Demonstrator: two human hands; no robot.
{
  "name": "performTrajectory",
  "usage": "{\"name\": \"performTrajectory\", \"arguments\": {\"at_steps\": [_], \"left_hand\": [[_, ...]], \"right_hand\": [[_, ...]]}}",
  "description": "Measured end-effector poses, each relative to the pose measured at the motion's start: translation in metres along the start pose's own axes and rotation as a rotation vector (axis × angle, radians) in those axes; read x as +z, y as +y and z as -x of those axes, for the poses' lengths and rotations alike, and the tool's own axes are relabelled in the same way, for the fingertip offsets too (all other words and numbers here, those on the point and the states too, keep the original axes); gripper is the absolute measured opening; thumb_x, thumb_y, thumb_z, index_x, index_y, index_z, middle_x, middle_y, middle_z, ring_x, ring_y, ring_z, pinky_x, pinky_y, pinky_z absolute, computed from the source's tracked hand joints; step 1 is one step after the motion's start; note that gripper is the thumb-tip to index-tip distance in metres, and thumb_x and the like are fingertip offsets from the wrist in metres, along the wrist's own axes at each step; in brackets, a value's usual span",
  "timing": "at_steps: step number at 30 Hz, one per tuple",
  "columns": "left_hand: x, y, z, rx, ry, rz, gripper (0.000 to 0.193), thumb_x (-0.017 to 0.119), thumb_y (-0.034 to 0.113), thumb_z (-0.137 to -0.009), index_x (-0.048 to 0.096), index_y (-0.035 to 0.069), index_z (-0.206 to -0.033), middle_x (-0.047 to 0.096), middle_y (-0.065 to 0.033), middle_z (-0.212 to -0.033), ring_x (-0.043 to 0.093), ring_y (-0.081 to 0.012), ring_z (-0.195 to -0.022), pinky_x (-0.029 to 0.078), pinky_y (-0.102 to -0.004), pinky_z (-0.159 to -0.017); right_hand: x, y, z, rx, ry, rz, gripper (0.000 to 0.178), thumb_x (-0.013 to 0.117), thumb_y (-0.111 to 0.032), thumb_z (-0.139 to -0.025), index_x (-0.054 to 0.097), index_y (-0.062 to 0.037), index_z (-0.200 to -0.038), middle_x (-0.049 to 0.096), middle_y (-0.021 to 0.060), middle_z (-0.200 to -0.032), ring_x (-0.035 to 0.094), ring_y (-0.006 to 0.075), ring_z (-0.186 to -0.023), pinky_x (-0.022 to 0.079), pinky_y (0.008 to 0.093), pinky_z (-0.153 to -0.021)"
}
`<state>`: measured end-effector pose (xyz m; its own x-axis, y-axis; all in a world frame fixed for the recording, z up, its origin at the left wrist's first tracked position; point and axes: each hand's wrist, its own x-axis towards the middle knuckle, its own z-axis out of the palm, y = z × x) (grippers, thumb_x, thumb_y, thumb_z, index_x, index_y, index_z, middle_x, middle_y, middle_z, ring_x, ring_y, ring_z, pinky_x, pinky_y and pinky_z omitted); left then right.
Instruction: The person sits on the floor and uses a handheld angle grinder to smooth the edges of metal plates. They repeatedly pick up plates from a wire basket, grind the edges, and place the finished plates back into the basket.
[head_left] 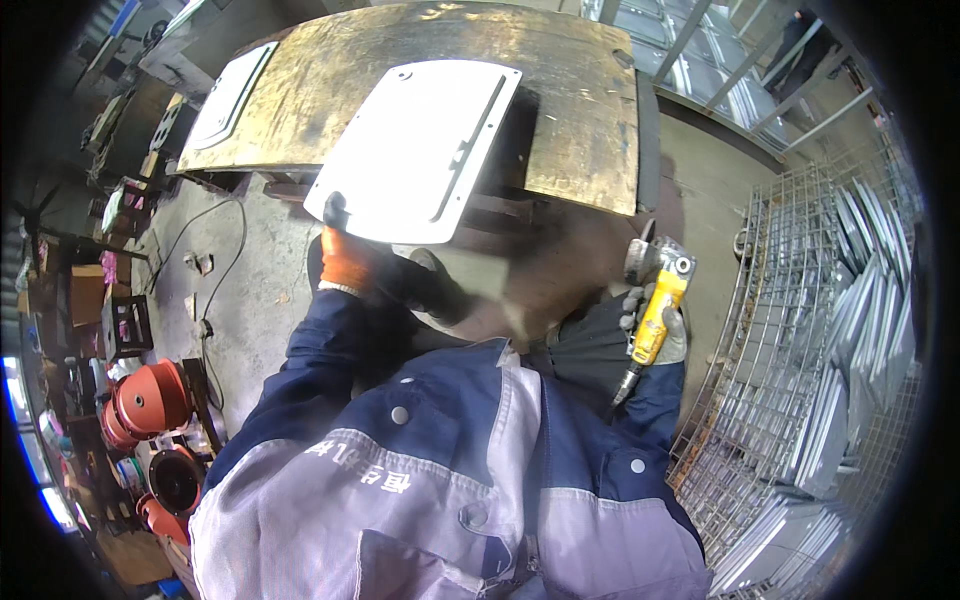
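Left hand [345,262], in an orange-and-black glove, pinches the near lower corner of a white metal plate [415,150], fingers wrapped over the edge, tilting it up off the worn wooden bench [580,110]. Right hand [655,325], grey-gloved, is closed around the yellow body of a small angle grinder [655,300], held low at the person's side, disc end up and well apart from the plate. Judgement: with only a corner grip the plate can swing, so it wants to be set flat or braced against the bench before the disc comes near; keep the left fingers away from the edge being worked (gloves are thin there). The plate: roughly rectangular with rounded corners, pale and glaring under the light, a long dark raised strip or slot along its right side, a small hole near the top. A second similar plate [232,95] lies at the bench's far left. Wire cage [770,330] to the right holds stacked grey panels [850,330]; red pots [150,400] sit on the floor, left.
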<state>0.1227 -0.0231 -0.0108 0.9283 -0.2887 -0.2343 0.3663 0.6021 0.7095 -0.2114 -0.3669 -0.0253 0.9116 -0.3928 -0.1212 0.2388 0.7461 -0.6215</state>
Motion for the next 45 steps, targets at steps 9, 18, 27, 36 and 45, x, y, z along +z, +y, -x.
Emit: {"name": "performTrajectory", "arguments": {"at_steps": [9, 18, 27, 36, 45], "left_hand": [[-0.031, 0.025, -0.003, 0.080, -0.017, 0.151, 0.060, 0.055, 0.044, -0.092, 0.046, -0.001, -0.132, 0.057, -0.0159, -0.125, 0.058, -0.0305, -0.111, 0.047, -0.0434, -0.097], [-0.015, 0.083, 0.018, 0.344, 0.047, -0.187, 0.061, 0.067, 0.044, -0.087, 0.055, -0.009, -0.117, 0.065, -0.0166, -0.103, 0.064, -0.0255, -0.095, 0.053, -0.0346, -0.083], [-0.046, 0.096, -0.069, 0.688, 0.471, -0.394, 0.026, 0.068, 0.026, -0.085, 0.064, 0.003, -0.096, 0.059, -0.0049, -0.070, 0.058, -0.0197, -0.062, 0.049, -0.0323, -0.057], [0.047, 0.014, -0.098, -0.006, 0.448, 0.220, 0.041, 0.072, 0.040, -0.083, 0.067, 0.004, -0.103, 0.064, -0.0037, -0.091, 0.057, -0.0139, -0.068, 0.043, -0.0266, -0.056], [0.031, -0.070, -0.161, -0.087, 0.252, 0.337, 0.034, 0.067, 0.037, -0.089, 0.067, 0.006, -0.104, 0.068, -0.0022, -0.096, 0.063, -0.0123, -0.081, 0.046, -0.0243, -0.065]], "right_hand": [[0.006, 0.006, -0.019, 0.027, -0.119, -0.255, 0.051, 0.067, -0.027, -0.088, 0.045, -0.0027, -0.128, 0.055, 0.0201, -0.118, 0.060, 0.0326, -0.103, 0.059, 0.0395, -0.075], [-0.019, 0.001, -0.024, 0.181, -0.210, -0.293, 0.052, 0.065, -0.025, -0.090, 0.045, 0.0003, -0.130, 0.051, 0.0164, -0.123, 0.057, 0.0303, -0.105, 0.053, 0.0423, -0.087], [0.006, -0.025, -0.029, 0.463, -0.393, -0.061, 0.049, 0.065, -0.029, -0.091, 0.045, -0.0118, -0.133, 0.052, 0.0130, -0.125, 0.055, 0.0247, -0.109, 0.050, 0.0408, -0.091], [0.031, -0.021, 0.005, 0.349, -0.221, -0.049, 0.050, 0.066, -0.029, -0.090, 0.045, -0.0139, -0.133, 0.052, 0.0111, -0.125, 0.055, 0.0233, -0.109, 0.049, 0.0403, -0.092], [0.050, -0.026, 0.030, 0.293, -0.202, 0.000, 0.050, 0.067, -0.028, -0.090, 0.044, -0.0160, -0.133, 0.052, 0.0092, -0.124, 0.055, 0.0220, -0.108, 0.048, 0.0397, -0.092]]}}
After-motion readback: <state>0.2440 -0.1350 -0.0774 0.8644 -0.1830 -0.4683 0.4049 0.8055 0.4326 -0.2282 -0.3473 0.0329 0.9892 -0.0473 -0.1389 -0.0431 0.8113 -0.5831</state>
